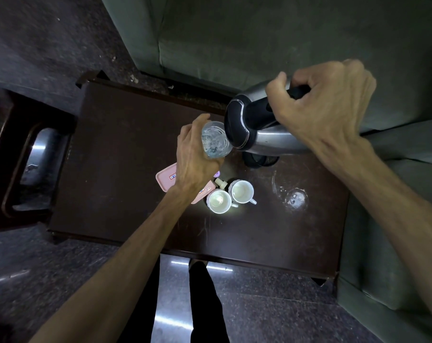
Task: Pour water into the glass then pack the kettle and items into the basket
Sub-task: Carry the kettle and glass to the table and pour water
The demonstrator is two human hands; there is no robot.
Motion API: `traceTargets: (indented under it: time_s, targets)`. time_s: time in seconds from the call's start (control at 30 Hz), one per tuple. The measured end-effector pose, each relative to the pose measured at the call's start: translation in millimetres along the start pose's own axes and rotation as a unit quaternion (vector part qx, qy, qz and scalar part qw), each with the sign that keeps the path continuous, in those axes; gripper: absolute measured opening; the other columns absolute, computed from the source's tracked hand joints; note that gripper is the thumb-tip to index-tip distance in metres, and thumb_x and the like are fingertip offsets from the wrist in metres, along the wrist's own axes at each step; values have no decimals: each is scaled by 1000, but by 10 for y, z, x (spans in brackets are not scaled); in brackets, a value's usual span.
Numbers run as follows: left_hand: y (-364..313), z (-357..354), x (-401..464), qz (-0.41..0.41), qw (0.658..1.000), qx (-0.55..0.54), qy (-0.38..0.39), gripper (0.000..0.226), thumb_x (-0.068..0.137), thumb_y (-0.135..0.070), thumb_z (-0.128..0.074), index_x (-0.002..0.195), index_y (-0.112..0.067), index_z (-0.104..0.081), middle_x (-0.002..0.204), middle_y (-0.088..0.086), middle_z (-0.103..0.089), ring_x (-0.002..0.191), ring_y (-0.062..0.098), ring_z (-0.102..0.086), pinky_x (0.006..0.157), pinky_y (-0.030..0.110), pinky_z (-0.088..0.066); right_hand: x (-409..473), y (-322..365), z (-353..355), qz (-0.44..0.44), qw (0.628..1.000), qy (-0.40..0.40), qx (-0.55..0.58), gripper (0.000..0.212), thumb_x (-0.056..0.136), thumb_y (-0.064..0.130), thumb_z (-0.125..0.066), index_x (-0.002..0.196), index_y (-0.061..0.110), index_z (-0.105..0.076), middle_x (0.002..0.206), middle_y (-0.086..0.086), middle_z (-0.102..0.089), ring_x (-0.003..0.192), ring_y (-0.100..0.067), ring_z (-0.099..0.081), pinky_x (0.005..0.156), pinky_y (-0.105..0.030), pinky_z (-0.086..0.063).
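My right hand (326,112) grips the black handle of a steel kettle (254,125), tilted with its black lid end over a clear glass (215,139). Water shows inside the glass. My left hand (195,159) holds the glass from the left, above the dark wooden table (125,149). The kettle's black base (259,160) sits on the table under the kettle. Below my left hand lie a pink lidded box (167,178), a small white bottle (221,183) and two white cups (218,201) (243,191). No basket is in view.
A second clear glass (295,198) stands on the table at the right. A green sofa (259,33) runs behind and to the right of the table. A dark side table with a shiny surface (36,157) stands at the left. My legs (205,300) are at the table's front edge.
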State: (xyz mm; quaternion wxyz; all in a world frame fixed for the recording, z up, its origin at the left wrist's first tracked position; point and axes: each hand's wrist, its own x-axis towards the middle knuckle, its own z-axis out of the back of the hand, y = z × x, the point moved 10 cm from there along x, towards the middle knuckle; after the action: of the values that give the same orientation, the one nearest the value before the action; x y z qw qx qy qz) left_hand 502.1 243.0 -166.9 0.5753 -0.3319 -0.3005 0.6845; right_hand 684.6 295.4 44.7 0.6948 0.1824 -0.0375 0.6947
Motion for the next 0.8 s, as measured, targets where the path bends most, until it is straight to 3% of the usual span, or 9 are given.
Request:
traceTargets:
  time_s: [0.37, 0.53, 0.63, 0.67, 0.73, 0.8]
  targets:
    - [-119, 83, 2, -11, 1000, -20, -21, 94, 60, -21, -88, 143, -27, -45, 124, -10, -64, 120, 16, -50, 96, 32, -48, -1, -148, 55, -17, 999, -10, 36, 51, 88, 43, -55, 54, 5, -59, 41, -7, -36, 43, -24, -41, 53, -30, -23]
    - [-285, 230, 34, -39, 998, -20, -41, 92, 59, -18, -90, 142, -17, -51, 124, -13, -65, 117, 21, -54, 98, 40, -50, -3, -301, 181, -71, 995, -32, 66, 53, 88, 39, -58, 47, 11, -39, 40, 5, -21, 39, -12, -26, 48, -17, -17]
    - [-385, 342, 52, -57, 997, -23, -54, 88, 60, -17, -91, 140, -14, -53, 118, -32, -56, 115, 20, -55, 96, 27, -46, -26, -419, 250, -126, 986, -50, 99, 55, 85, 37, -57, 47, 7, -30, 42, 0, -19, 41, -12, -23, 47, -21, -20]
    - [-401, 381, 61, -57, 996, -27, -56, 89, 60, -18, -92, 140, -15, -52, 118, -31, -58, 115, 18, -55, 94, 19, -42, -37, -459, 271, -149, 981, -57, 114, 54, 83, 37, -57, 48, 6, -31, 47, -5, -16, 43, -11, -24, 47, -23, -20]
    - [-435, 466, 89, -54, 996, -37, -60, 91, 60, -20, -92, 141, -17, -51, 123, -20, -65, 115, 14, -54, 91, 8, -36, -73, -536, 301, -195, 966, -73, 151, 52, 80, 38, -57, 47, 9, -29, 51, 5, -15, 45, -9, -23, 48, -26, -22]
    - [-475, 552, 118, -58, 995, -39, -70, 90, 60, -23, -92, 141, -16, -52, 128, -12, -66, 117, 14, -55, 95, 13, -39, -150, -607, 284, -248, 944, -88, 198, 52, 78, 40, -57, 50, 7, -28, 62, -14, -20, 51, -10, -24, 51, -32, -26]
